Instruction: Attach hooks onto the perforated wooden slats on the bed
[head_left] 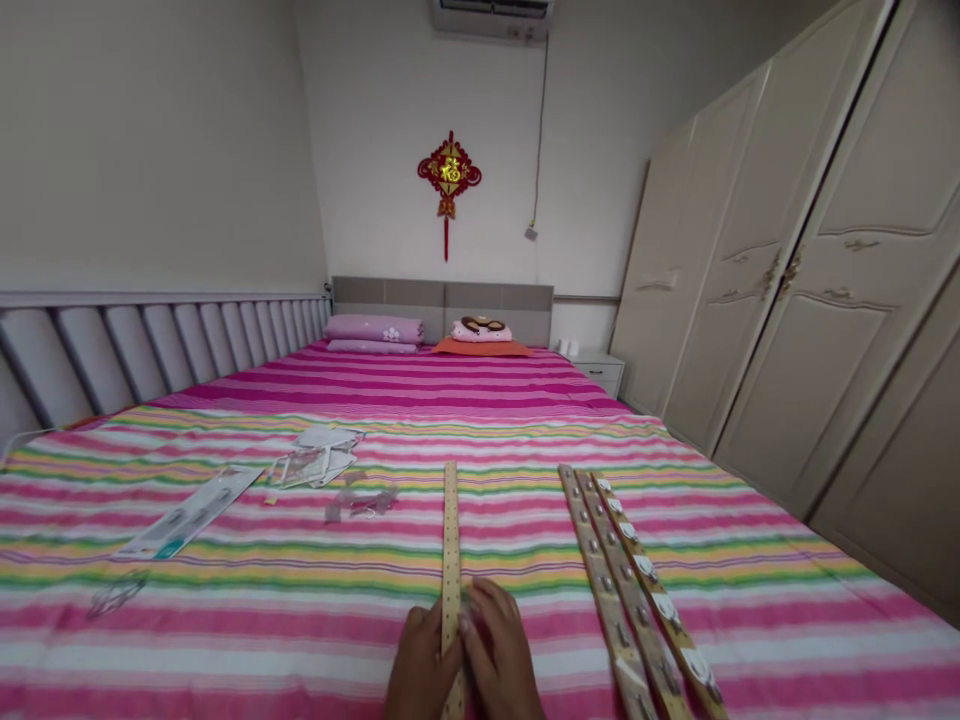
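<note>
A narrow light-wood strip with a row of small holes lies lengthwise before me on the striped sheet. My left hand is closed around its near end from the left, thumb across the wood. Against the strip's right edge, my right hand has thumb and fingers pinched together; whatever is between them is too small to make out. To the right lie three similar strips: two brown strips bearing small metal pieces, and one strip with white pieces along it.
On the left are a long clear package, a pile of white packets, crumpled clear plastic and a loose clear wrapper. A slatted rail borders the bed's left side; wardrobes stand on the right.
</note>
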